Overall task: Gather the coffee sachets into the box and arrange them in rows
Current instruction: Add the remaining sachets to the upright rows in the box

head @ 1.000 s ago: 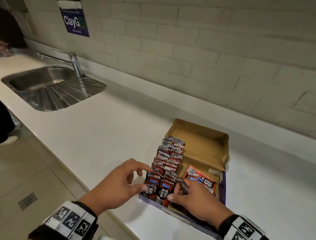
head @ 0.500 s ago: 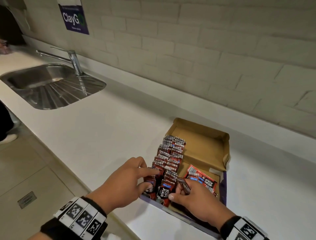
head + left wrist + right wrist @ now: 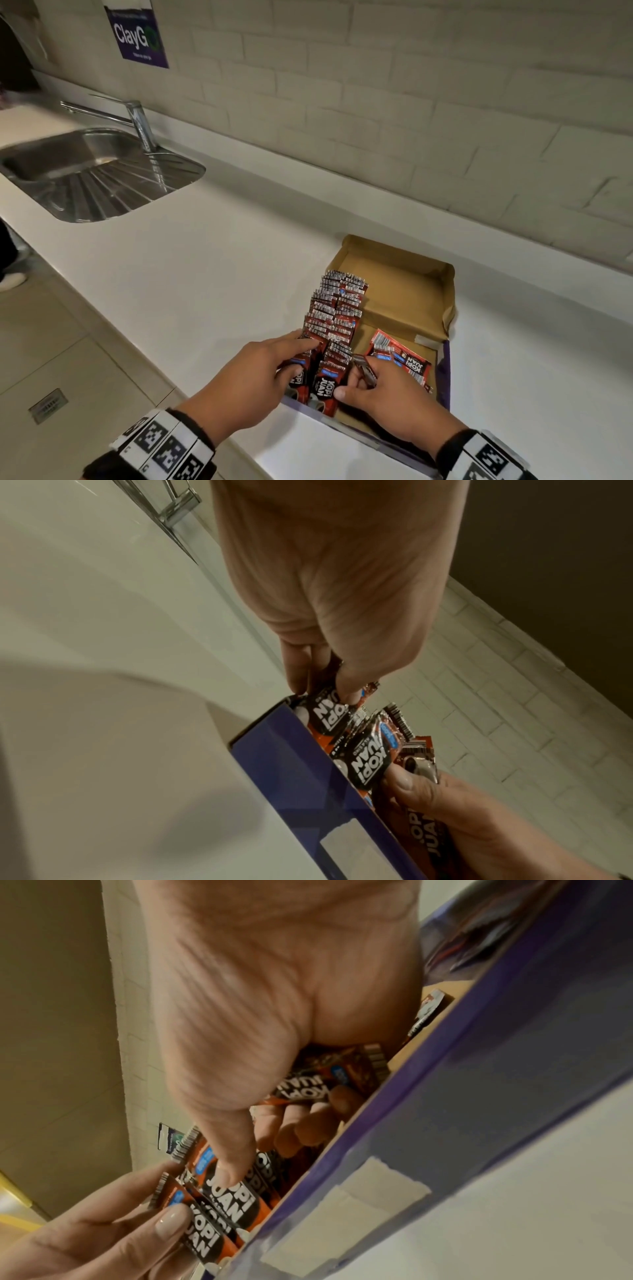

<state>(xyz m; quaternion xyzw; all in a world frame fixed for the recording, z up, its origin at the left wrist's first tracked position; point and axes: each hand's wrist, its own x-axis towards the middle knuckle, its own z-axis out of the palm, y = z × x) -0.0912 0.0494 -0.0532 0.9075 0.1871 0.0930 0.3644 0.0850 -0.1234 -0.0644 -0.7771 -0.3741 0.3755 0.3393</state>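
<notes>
An open cardboard box with purple outer walls lies on the white counter. Two rows of upright red-and-black coffee sachets fill its left side. A few loose sachets lie flat at the near right. My left hand pinches the front sachets of the left row between thumb and fingers. My right hand holds one sachet in its curled fingers. Its thumb presses on the front sachet of the second row.
A steel sink with a tap sits far left on the counter. A brick wall with a purple poster runs behind. The counter's front edge drops to a tiled floor on the left.
My left hand has moved right onto the left row and closed its thumb and fingers on the front sachets. The right hand has stayed put with its sachet.
</notes>
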